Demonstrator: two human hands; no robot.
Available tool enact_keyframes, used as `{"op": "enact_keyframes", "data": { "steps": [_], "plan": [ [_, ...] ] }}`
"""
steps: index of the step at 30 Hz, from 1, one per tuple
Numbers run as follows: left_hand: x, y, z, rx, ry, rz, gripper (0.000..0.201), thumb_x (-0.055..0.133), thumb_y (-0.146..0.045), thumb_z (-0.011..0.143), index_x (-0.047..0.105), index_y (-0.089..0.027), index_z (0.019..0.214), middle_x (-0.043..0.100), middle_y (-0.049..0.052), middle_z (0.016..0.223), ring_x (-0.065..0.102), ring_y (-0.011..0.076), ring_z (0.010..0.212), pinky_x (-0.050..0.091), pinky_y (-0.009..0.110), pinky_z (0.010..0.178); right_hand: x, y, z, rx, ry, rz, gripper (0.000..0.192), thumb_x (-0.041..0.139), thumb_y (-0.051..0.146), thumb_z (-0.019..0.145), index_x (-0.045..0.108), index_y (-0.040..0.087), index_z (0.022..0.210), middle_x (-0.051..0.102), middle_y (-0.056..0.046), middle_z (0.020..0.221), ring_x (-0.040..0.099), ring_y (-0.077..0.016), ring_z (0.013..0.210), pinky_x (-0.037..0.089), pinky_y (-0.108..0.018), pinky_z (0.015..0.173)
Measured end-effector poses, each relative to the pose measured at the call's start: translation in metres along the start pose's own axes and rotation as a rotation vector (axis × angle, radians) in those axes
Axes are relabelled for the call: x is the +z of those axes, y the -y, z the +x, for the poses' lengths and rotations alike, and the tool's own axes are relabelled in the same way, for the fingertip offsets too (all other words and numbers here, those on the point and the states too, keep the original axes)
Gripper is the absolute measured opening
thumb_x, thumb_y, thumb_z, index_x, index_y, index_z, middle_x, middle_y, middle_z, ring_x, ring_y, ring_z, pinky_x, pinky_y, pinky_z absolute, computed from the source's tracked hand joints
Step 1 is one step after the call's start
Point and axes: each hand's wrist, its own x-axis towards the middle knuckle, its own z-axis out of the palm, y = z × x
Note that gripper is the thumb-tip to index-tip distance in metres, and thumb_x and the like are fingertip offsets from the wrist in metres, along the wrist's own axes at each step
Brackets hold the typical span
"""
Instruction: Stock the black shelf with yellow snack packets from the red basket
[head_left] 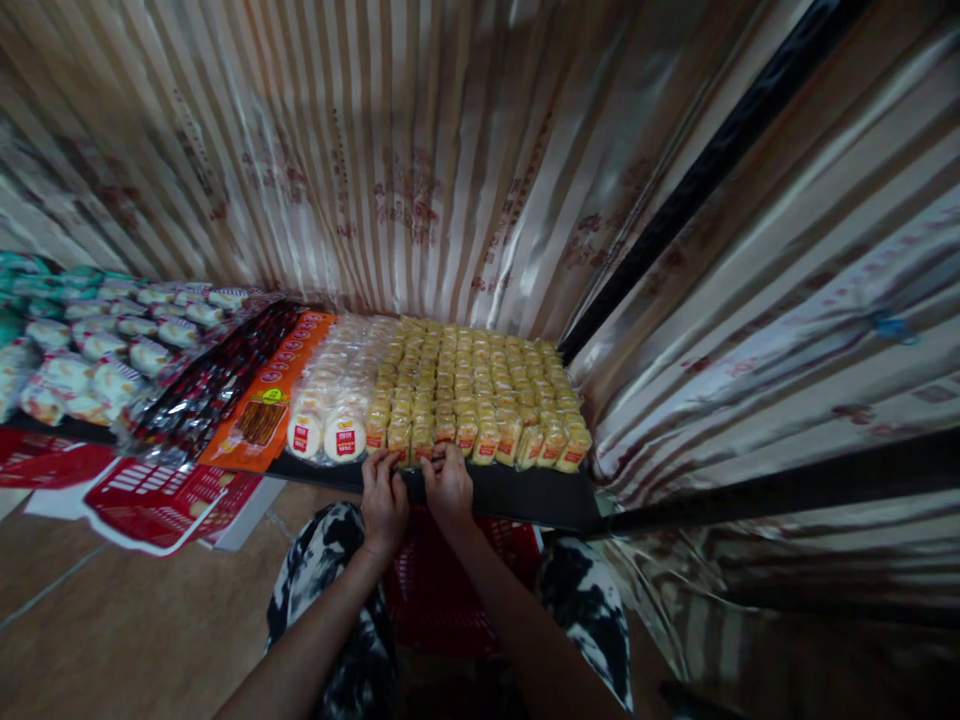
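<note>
Left hand (384, 497) and right hand (448, 484) side by side, fingers resting on front row of yellow snack packets (480, 400), grip loose, black shelf (525, 493), red basket (442, 590) below

Pretty tight up front: both hands, left hand (383, 497) and right hand (449, 484), sit on the black shelf edge (525, 492), and right past the fingertips the yellow snack packs (480, 390) run in packed rows back to the striped curtain (390, 170), so no gap to slip fingers through there. Left of the left hand the round white packs (330, 425) and the orange packet (266, 405) close that side off. Only open bits are the bare shelf strip right of the right hand and the space below the hands, above the red basket (442, 590).
</note>
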Motion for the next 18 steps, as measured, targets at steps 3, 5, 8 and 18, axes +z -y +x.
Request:
{"op": "enact_keyframes", "data": {
  "steps": [3,5,8,18],
  "plan": [
    [0.000,0.000,0.000,0.005,0.005,0.002,0.029,0.037,-0.015,0.083,0.052,-0.016,0.108,0.048,0.010,0.110,0.048,0.0201,0.108,0.043,0.039,0.095,0.001,-0.001,0.001,0.010,0.016,0.009,0.013,0.045,0.027,0.080,0.047,0.019,0.090,0.056,-0.004,0.084,0.056,-0.0140,0.067,0.045,-0.026,0.066],
    [0.000,-0.001,-0.001,0.004,0.016,0.008,0.031,0.038,-0.014,0.081,0.052,-0.015,0.109,0.047,0.011,0.111,0.048,0.0207,0.108,0.044,0.040,0.094,0.001,-0.002,0.000,0.034,0.028,0.041,0.015,0.045,0.027,0.080,0.047,0.018,0.092,0.056,-0.004,0.083,0.056,-0.0141,0.066,0.046,-0.025,0.064],
    [-0.001,-0.002,-0.004,-0.001,0.027,0.001,0.036,0.040,-0.012,0.078,0.050,-0.016,0.112,0.045,0.011,0.115,0.047,0.0220,0.111,0.044,0.040,0.094,0.001,-0.003,-0.002,0.053,0.044,0.111,0.021,0.045,0.026,0.079,0.046,0.017,0.098,0.055,-0.004,0.081,0.056,-0.0139,0.064,0.047,-0.026,0.064],
    [-0.014,-0.009,-0.027,-0.019,0.062,-0.027,0.024,0.038,-0.013,0.078,0.056,-0.017,0.093,0.051,0.008,0.095,0.052,0.0194,0.095,0.047,0.036,0.086,-0.018,-0.008,-0.046,0.088,-0.001,0.261,0.025,0.041,0.030,0.082,0.048,0.016,0.102,0.060,-0.005,0.082,0.058,-0.0143,0.070,0.048,-0.025,0.067]
  ]
}}
